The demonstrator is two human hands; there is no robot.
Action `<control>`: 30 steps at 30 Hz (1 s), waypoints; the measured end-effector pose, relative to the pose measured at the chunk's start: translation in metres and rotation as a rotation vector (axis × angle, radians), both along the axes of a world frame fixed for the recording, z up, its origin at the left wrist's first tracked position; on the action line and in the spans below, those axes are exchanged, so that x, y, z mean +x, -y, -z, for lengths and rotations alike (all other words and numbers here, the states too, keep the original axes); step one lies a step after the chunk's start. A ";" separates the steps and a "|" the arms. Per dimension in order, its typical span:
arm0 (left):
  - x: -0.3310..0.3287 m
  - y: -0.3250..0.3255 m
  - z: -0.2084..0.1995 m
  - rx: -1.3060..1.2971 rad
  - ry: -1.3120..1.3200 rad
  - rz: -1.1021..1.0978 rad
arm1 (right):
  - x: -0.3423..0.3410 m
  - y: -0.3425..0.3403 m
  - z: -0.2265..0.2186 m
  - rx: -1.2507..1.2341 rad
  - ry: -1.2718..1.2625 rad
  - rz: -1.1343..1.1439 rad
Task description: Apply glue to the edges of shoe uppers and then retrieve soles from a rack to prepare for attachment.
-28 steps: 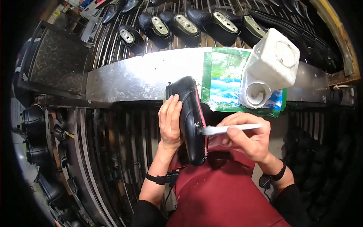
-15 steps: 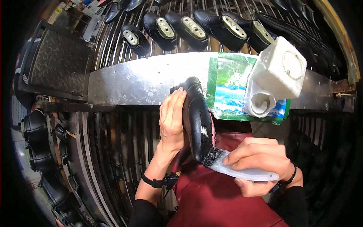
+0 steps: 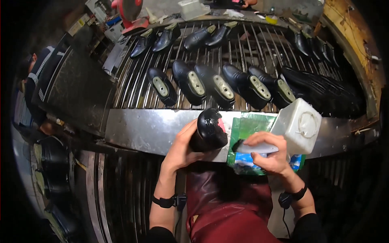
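A black leather shoe (image 3: 208, 131) is gripped by my left hand (image 3: 182, 146) above the metal ledge, one end turned up. Wet-looking black shine and a pink patch show on it. My right hand (image 3: 271, 156) is closed around the pale handle of a brush (image 3: 255, 147). The brush's dark bristles point left, toward the shoe but apart from it. Beneath the brush lies a green and blue printed sheet (image 3: 247, 121). A white square plastic container (image 3: 302, 123) stands just beyond my right hand, which hides its lower part.
Behind the metal ledge (image 3: 142, 125), several black shoes on lasts (image 3: 194, 83) stand along a rack of metal rods (image 3: 239, 48). More black shoes (image 3: 56, 162) sit at the left. Another person (image 3: 36, 81) is at the far left, and a hand (image 3: 245, 4) shows at the top.
The brush has left the shoe and moved up and over the printed sheet. My left hand has tipped the shoe so its end faces up. The view now reaches farther across the rack.
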State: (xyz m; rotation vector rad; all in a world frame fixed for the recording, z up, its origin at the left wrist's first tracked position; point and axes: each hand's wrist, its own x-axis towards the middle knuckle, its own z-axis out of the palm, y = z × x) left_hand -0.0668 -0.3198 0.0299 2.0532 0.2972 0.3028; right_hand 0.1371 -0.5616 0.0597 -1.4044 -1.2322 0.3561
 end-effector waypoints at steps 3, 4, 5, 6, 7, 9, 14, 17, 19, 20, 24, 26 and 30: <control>-0.012 -0.007 0.072 -0.470 0.202 -0.278 | -0.020 0.032 0.029 -0.075 -0.184 0.127; -0.008 0.002 0.077 -0.840 0.236 -0.396 | -0.031 0.048 0.034 -0.057 -0.387 0.251; -0.010 0.004 0.082 -0.680 0.250 -0.419 | -0.038 0.060 0.039 -0.031 -0.587 0.384; -0.007 0.021 0.054 -0.687 0.300 -0.491 | -0.041 0.070 0.036 -0.062 -0.582 0.444; -0.016 0.032 0.039 -0.744 0.344 -0.472 | -0.048 0.080 0.035 0.034 -0.596 0.584; -0.046 0.050 0.041 -0.738 0.360 -0.435 | -0.053 0.099 0.040 0.130 -0.525 0.774; -0.070 0.104 0.067 -0.964 0.219 -0.430 | -0.057 0.102 0.067 -0.104 -0.248 0.926; -0.072 0.121 0.061 -0.901 0.114 -0.394 | -0.063 0.098 0.074 0.012 -0.571 0.915; -0.078 0.127 0.061 -0.878 0.058 -0.369 | -0.060 0.102 0.058 0.097 -0.918 0.873; -0.079 0.128 0.058 -0.861 0.051 -0.350 | -0.055 0.106 0.051 0.138 -1.067 0.768; -0.081 0.128 0.048 -0.841 0.022 -0.268 | -0.037 0.096 0.029 0.267 -1.293 0.455; -0.080 0.127 0.044 -0.844 0.010 -0.246 | -0.031 0.081 0.021 0.238 -1.296 0.406; -0.080 0.129 0.043 -0.916 0.063 -0.227 | -0.041 0.079 0.006 0.091 -1.061 0.324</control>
